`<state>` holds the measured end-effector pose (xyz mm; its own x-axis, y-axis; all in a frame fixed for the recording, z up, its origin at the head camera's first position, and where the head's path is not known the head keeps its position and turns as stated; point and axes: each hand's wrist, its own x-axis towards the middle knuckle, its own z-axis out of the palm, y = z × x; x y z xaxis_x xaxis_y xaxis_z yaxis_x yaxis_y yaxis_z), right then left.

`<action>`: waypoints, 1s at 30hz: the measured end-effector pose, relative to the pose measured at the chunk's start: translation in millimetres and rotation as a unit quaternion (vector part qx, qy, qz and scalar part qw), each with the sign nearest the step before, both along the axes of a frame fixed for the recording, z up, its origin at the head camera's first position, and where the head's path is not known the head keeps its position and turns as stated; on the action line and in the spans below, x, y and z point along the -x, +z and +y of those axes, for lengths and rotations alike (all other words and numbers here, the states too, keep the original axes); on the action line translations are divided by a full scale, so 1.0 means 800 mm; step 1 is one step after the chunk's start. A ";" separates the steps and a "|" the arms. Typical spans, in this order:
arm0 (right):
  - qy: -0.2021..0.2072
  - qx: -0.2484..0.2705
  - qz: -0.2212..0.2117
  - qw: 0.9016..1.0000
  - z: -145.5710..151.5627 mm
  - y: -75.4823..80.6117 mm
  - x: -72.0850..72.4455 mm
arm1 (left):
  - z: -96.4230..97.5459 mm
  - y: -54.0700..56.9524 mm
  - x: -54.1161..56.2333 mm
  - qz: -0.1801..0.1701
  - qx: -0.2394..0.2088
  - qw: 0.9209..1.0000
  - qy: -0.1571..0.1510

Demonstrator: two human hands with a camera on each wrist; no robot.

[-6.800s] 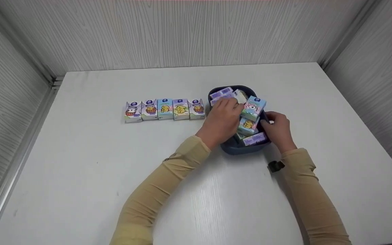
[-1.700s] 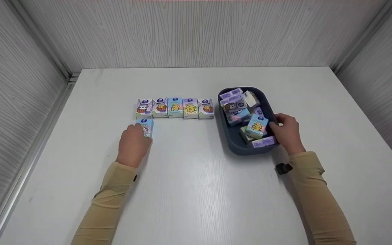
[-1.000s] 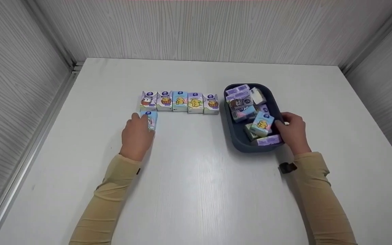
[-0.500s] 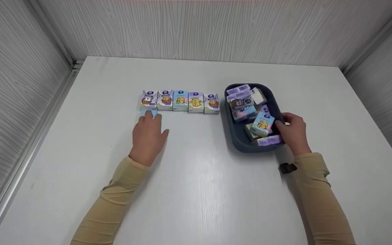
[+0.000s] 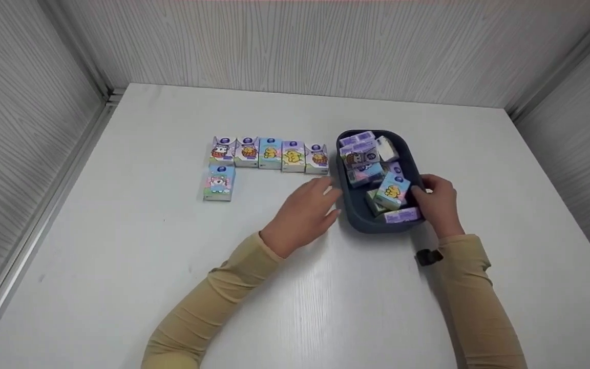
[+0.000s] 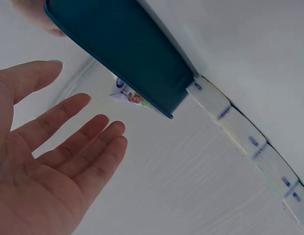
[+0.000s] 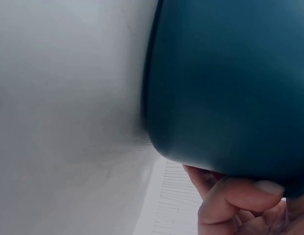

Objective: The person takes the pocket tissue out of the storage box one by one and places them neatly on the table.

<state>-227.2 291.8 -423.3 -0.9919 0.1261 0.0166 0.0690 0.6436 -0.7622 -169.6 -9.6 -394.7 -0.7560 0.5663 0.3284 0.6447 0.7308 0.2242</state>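
Note:
My left hand (image 5: 302,215) is over the table just left of the dark blue plastic basket (image 5: 356,221), fingers spread and holding nothing; the left wrist view confirms an empty palm. At the basket's right side, my right hand (image 5: 438,205) pinches the rim, its thumb (image 7: 255,193) showing against the blue wall in the right wrist view. Several small cartoon-printed packs (image 5: 392,190), resembling pocket tissues, lie jumbled inside. Left of the basket is a straight row of such packs (image 5: 270,154). One blue-and-pink pack (image 5: 218,183) lies below the row's left end.
A white table (image 5: 325,307) carries everything. Grey wood-grain panels (image 5: 295,46) stand behind it and at both sides. A small black device (image 5: 429,257) sits at the right wrist.
The left hand took a blue pack from the basket, laid it below the row's left end, pressed it there, then let go and moved right towards the basket. The right hand stays on the rim.

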 end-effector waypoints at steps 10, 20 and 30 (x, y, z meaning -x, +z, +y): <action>-0.005 0.006 -0.002 1.000 0.002 0.000 -0.002 | 0.067 0.001 0.019 -0.020 -0.016 0.998 -0.064; -0.003 -0.002 0.018 1.000 0.000 -0.004 0.001 | 0.107 0.007 0.030 -0.019 -0.007 0.997 -0.077; -0.002 -0.002 0.029 1.000 0.001 -0.004 0.001 | 0.118 0.000 0.047 -0.036 -0.007 0.998 -0.058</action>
